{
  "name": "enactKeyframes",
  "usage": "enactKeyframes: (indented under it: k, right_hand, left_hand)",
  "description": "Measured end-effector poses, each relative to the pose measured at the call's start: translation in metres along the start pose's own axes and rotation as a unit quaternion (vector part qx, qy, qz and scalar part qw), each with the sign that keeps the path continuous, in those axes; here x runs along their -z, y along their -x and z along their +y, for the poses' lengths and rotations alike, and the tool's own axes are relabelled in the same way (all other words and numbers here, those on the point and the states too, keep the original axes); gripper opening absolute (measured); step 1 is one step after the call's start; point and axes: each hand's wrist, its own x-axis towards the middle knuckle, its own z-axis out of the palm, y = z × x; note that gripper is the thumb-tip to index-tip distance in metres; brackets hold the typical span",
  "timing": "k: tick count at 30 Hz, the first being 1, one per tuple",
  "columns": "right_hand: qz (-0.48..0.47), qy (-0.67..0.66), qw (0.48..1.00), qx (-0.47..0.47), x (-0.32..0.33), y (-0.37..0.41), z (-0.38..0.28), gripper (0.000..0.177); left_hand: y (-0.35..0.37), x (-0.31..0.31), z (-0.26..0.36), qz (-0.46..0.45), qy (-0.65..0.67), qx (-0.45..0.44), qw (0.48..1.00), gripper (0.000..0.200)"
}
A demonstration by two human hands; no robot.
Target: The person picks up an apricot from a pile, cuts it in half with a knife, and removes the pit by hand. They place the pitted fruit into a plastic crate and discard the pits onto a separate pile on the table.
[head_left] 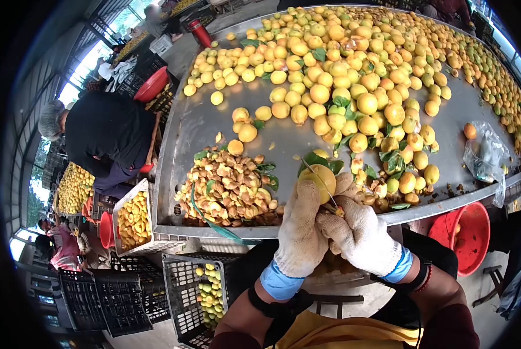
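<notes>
My left hand (pixel 300 232), in a whitish work glove over a blue inner glove, is closed around a round yellow apricot-like fruit (pixel 322 181) with a green leaf behind it. My right hand (pixel 362 232), gloved the same way, is closed beside it, its fingers pinching a thin blade-like tool (pixel 329 196) that crosses the fruit's face. The tool's handle is hidden in the glove. Both hands meet at the near edge of a metal table (pixel 208 125). Left of them lies a heap of brown-yellow fruit pits and scraps (pixel 231 186).
Many loose yellow fruits (pixel 342 75) cover the table's far side. A clear plastic bag (pixel 486 154) lies at right. Below stand a red basin (pixel 467 238), a black crate (pixel 182 291) and a white crate of fruit (pixel 147 189). A bent-over person (pixel 109 134) is at left.
</notes>
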Motion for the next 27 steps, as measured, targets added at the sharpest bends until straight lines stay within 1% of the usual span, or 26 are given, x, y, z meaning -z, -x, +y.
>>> enactKeyframes:
  k: [1, 2, 3, 4, 5, 7, 8, 9, 10, 11, 12, 13, 14, 15, 16, 17, 19, 20, 21, 22, 23, 24, 25, 26, 27]
  right_hand:
    - [0.025, 0.011, 0.999, 0.021, 0.001, -0.001, -0.004, 0.033]
    - [-0.001, -0.009, 0.999, -0.036, 0.008, -0.001, -0.011, 0.033]
    - [-0.027, -0.029, 0.995, -0.093, 0.018, -0.002, -0.026, 0.033]
    - [-0.075, -0.015, 0.988, -0.137, 0.026, -0.005, -0.03, 0.037]
    - [-0.076, -0.014, 0.988, -0.133, 0.026, -0.004, -0.028, 0.037]
    - [-0.07, -0.012, 0.995, -0.067, 0.023, -0.002, -0.022, 0.039]
    - [-0.02, 0.023, 0.999, 0.015, 0.013, -0.004, -0.016, 0.041]
    - [-0.021, 0.023, 0.999, 0.01, 0.007, -0.006, -0.011, 0.041]
    - [0.014, 0.113, 0.993, 0.043, 0.004, -0.01, -0.007, 0.043]
    - [0.049, 0.202, 0.975, 0.074, 0.002, -0.013, 0.0, 0.045]
    - [0.03, 0.193, 0.979, 0.057, 0.001, -0.016, 0.004, 0.047]
    - [0.042, 0.174, 0.982, 0.059, 0.002, -0.014, 0.002, 0.047]
    - [0.035, 0.144, 0.988, 0.037, 0.006, -0.013, -0.003, 0.046]
    - [0.029, 0.114, 0.993, 0.018, 0.012, -0.012, -0.01, 0.045]
    - [-0.001, 0.104, 0.994, -0.022, 0.02, -0.011, -0.021, 0.044]
    - [-0.002, 0.103, 0.994, -0.026, 0.026, -0.01, -0.028, 0.044]
    - [-0.086, -0.001, 0.987, -0.133, 0.031, -0.006, -0.035, 0.042]
    - [-0.066, 0.028, 0.994, -0.083, 0.025, -0.005, -0.026, 0.042]
    - [0.02, 0.096, 0.995, 0.011, 0.01, -0.003, -0.014, 0.041]
    - [0.029, 0.153, 0.987, 0.038, 0.006, -0.006, -0.004, 0.039]
    - [0.038, 0.209, 0.975, 0.067, 0.004, -0.01, 0.002, 0.036]
    - [0.026, 0.2, 0.979, 0.03, 0.002, -0.013, 0.003, 0.037]
    - [0.026, 0.2, 0.979, 0.027, 0.004, -0.014, 0.001, 0.037]
    - [0.028, 0.182, 0.983, 0.027, 0.009, -0.013, -0.006, 0.037]
    - [0.03, 0.165, 0.985, 0.027, 0.016, -0.013, -0.012, 0.037]
  left_hand:
    - [-0.001, -0.005, 0.003, 0.016, 0.006, 0.011, 1.0, 0.041]
    - [-0.003, -0.008, 0.012, 0.012, 0.004, 0.008, 1.0, 0.041]
    - [-0.006, -0.011, 0.024, 0.03, -0.152, -0.013, 0.988, 0.038]
    - [-0.008, -0.012, 0.031, 0.05, -0.303, -0.033, 0.951, 0.035]
    - [-0.008, -0.011, 0.033, 0.05, -0.303, -0.037, 0.951, 0.035]
    - [-0.008, -0.007, 0.033, 0.024, -0.267, -0.029, 0.963, 0.032]
    - [-0.006, -0.005, 0.021, 0.033, -0.153, -0.037, 0.987, 0.037]
    - [-0.006, -0.005, 0.017, 0.036, -0.152, -0.033, 0.987, 0.037]
    - [-0.008, -0.006, 0.014, 0.058, -0.039, -0.016, 0.997, 0.041]
    - [-0.01, -0.005, 0.01, 0.08, 0.075, 0.003, 0.994, 0.045]
    - [-0.011, 0.001, 0.009, 0.08, 0.032, 0.006, 0.996, 0.052]
    - [-0.01, 0.004, 0.009, 0.083, 0.036, 0.013, 0.996, 0.052]
    - [-0.012, 0.006, 0.011, 0.047, -0.076, -0.03, 0.996, 0.051]
    - [-0.016, 0.006, 0.015, 0.008, -0.187, -0.076, 0.979, 0.049]
    - [-0.016, 0.001, 0.024, 0.015, -0.164, -0.066, 0.984, 0.044]
    - [-0.015, 0.002, 0.029, 0.017, -0.163, -0.062, 0.985, 0.044]
    - [-0.014, 0.003, 0.032, -0.016, -0.205, -0.054, 0.977, 0.042]
    - [-0.016, 0.017, 0.025, -0.05, -0.222, -0.043, 0.973, 0.044]
    - [-0.016, 0.016, 0.017, -0.048, -0.22, -0.04, 0.973, 0.044]
    - [-0.016, 0.012, 0.004, 0.007, -0.125, -0.026, 0.992, 0.047]
    - [-0.017, 0.011, -0.004, 0.062, -0.028, -0.014, 0.998, 0.05]
    - [-0.02, 0.014, -0.002, 0.0, 0.036, 0.03, 0.999, 0.054]
    - [-0.019, 0.013, -0.001, 0.001, 0.036, 0.034, 0.999, 0.054]
    - [-0.017, 0.01, 0.001, 0.003, -0.21, -0.075, 0.975, 0.054]
    - [-0.017, 0.007, 0.003, 0.003, -0.439, -0.179, 0.881, 0.054]
